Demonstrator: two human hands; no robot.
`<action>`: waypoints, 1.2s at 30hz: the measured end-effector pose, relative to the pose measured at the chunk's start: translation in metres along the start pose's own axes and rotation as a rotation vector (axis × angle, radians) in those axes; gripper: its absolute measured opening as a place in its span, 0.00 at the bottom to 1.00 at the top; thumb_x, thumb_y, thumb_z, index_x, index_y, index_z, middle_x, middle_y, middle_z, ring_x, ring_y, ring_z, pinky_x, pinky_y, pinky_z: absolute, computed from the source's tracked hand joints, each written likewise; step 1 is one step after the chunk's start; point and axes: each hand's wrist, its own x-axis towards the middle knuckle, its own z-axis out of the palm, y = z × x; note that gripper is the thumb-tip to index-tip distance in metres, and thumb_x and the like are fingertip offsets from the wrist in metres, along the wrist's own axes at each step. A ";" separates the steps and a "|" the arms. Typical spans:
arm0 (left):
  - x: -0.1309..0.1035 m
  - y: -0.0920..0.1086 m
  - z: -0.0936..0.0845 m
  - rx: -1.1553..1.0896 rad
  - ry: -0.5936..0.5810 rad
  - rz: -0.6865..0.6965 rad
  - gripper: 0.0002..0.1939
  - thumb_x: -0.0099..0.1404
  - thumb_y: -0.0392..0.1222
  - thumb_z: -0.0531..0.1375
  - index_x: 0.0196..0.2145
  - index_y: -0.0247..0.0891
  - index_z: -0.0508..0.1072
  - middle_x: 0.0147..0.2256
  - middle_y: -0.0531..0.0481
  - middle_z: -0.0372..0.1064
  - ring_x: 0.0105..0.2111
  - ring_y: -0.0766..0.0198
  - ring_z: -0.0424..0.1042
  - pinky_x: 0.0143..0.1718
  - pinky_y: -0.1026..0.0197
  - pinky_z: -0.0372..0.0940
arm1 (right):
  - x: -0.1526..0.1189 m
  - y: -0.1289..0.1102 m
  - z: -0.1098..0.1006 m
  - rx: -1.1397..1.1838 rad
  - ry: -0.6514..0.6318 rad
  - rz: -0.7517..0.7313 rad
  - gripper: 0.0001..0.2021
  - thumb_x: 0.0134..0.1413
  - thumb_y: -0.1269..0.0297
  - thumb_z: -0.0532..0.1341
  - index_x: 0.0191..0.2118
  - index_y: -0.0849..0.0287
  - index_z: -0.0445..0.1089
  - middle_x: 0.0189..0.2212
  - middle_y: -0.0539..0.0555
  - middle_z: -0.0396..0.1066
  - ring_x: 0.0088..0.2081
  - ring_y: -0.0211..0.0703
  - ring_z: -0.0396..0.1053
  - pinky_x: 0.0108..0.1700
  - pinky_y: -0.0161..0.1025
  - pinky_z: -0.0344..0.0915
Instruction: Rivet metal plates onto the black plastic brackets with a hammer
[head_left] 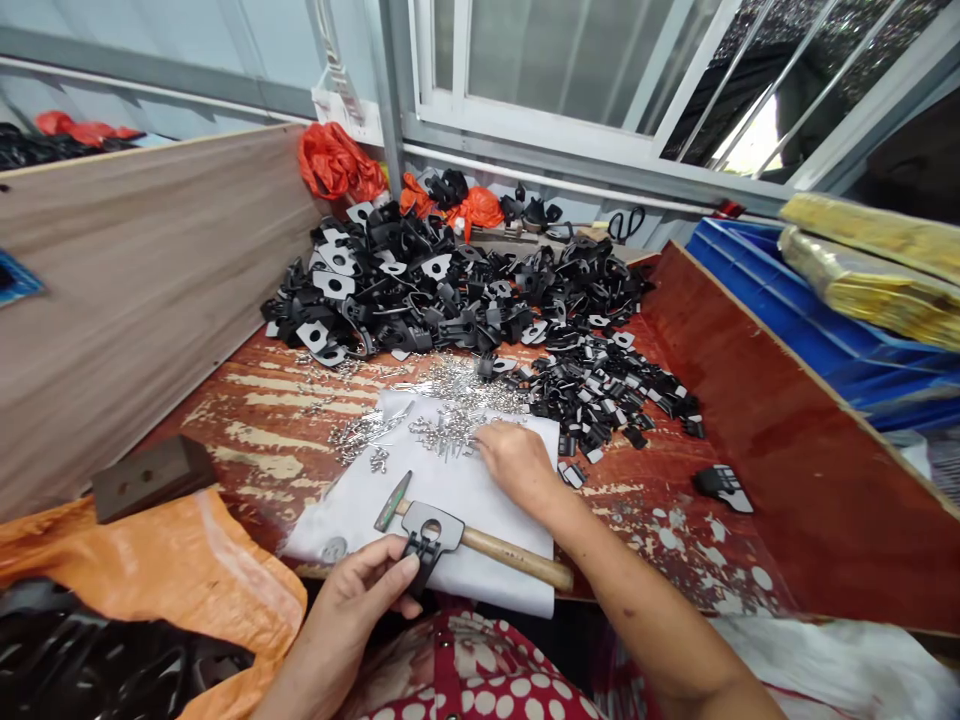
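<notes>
My left hand [369, 588] pinches a black plastic clip [433, 530] with a grey, holed plate, held near the table's front edge. Behind that clip lies a hammer [517, 558] with a wooden handle and a green-marked head, resting on a white sheet [480, 490]. Farther out, my right hand [517, 462] reaches into a spread of small metal pins [446, 430]. Its fingertips are bent down together among the pins, and whatever is between them is too small to make out.
A large heap of black and grey plastic parts [442, 290] covers the back of the table. Smaller black clips [600, 390] lie at the right. Wooden boards [165, 290] wall both sides. A brown block [154, 478] and an orange bag [225, 560] are at left, a blue crate [832, 320] at right.
</notes>
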 end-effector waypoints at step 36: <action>0.020 0.016 0.025 -0.154 0.134 -0.001 0.24 0.38 0.54 0.80 0.26 0.37 0.78 0.29 0.59 0.65 0.19 0.73 0.69 0.20 0.70 0.71 | -0.039 0.037 0.009 0.358 0.264 -0.091 0.05 0.62 0.71 0.64 0.37 0.55 0.76 0.34 0.51 0.75 0.40 0.44 0.69 0.47 0.41 0.58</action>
